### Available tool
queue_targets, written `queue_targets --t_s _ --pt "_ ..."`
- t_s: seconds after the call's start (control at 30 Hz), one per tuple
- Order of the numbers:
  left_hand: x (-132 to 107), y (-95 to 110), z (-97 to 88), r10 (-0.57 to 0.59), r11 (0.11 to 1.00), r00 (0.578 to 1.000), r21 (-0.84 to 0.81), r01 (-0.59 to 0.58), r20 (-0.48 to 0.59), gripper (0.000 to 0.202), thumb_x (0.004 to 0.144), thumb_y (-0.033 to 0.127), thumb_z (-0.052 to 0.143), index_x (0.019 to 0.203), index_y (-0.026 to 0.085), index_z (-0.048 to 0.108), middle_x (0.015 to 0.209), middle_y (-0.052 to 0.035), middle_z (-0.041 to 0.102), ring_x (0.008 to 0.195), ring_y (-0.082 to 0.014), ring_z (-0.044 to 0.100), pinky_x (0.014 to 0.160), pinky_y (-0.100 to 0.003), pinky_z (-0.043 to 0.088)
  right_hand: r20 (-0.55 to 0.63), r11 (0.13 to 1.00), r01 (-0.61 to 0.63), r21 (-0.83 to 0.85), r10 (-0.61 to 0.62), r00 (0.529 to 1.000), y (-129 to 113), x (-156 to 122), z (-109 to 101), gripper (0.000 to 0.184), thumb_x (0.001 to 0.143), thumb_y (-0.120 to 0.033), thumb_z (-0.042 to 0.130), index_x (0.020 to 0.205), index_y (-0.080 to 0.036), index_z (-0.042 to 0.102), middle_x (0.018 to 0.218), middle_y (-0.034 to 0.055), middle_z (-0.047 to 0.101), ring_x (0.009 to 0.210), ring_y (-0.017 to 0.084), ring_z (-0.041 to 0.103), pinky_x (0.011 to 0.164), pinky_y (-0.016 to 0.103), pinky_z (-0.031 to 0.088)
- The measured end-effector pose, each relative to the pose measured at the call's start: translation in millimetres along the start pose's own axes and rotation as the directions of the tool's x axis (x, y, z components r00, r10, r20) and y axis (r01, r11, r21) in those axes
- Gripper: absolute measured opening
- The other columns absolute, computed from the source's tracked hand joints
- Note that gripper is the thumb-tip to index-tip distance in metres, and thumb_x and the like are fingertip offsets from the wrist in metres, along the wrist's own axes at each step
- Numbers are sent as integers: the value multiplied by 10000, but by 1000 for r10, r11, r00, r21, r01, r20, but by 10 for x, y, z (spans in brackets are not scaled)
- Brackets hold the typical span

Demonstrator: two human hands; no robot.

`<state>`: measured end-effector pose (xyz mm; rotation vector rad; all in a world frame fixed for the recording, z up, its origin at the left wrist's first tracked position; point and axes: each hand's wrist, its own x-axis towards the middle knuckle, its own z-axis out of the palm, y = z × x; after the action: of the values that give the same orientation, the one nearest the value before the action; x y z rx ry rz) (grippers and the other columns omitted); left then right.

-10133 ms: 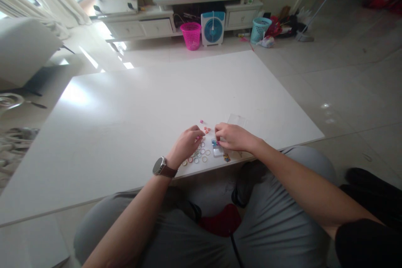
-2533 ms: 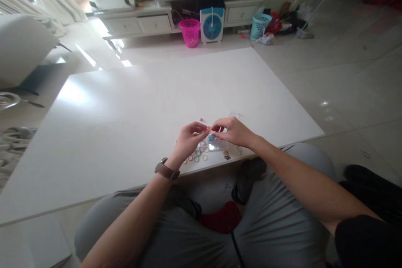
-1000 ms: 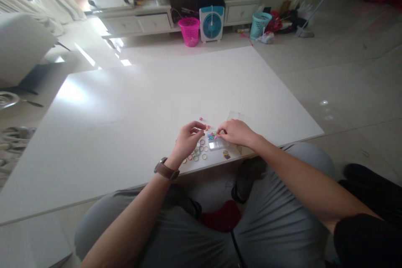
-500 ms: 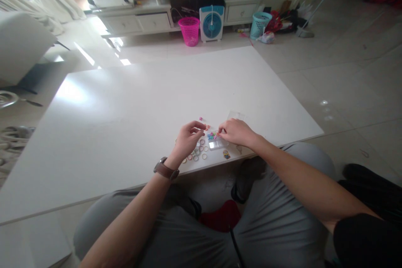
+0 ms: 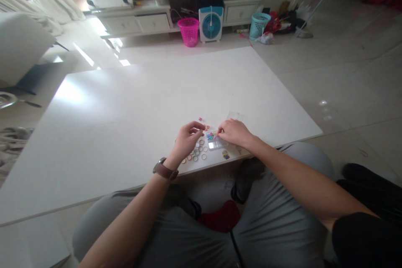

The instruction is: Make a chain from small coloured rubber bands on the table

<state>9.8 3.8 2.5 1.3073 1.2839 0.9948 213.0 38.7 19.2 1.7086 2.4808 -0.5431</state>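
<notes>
A small clear plastic box lies near the table's front edge, with several colourful small pieces in its far part. Over the box's far right side, my right hand is closed in a pinch; whatever its fingertips hold is too small to make out. My left hand hovers just left of the box, thumb and fingers apart, nothing visible between them. Small orange pieces lie beyond its fingertips. Several thin rings are spread below this hand, which partly hides them.
A tiny pink piece lies beyond my left hand. Behind my right hand is a clear lid-like sheet. A yellow-and-blue cartoon figure lies by the front edge of the white table. A pink basket and a fan stand beyond.
The view has shifted very slightly. Both hands keep nearly the same place and pose, and the small pieces look unchanged.
</notes>
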Motion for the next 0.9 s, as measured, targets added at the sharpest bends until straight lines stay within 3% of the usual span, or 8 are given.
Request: queue_targets --t_s 0.43,0.9 --pt "6 -7 3 -4 1000 1000 -5 4 3 114 766 198 625 842 179 708 820 -33 734 753 -167 694 674 -277 517 -42 998 37 -55 -39 998 13 0 30 250 920 -378 601 934 -235 806 965 110 792 934 271 724 760 313 509" --pt "9 -13 7 -8 1000 1000 12 7 12 120 785 200 614 863 163 698 880 -34 739 767 -146 693 691 -255 512 10 992 59 -109 -58 998 12 -17 -20 264 967 -393 543 984 -223 744 1019 94 781 957 255 717 791 302 492"
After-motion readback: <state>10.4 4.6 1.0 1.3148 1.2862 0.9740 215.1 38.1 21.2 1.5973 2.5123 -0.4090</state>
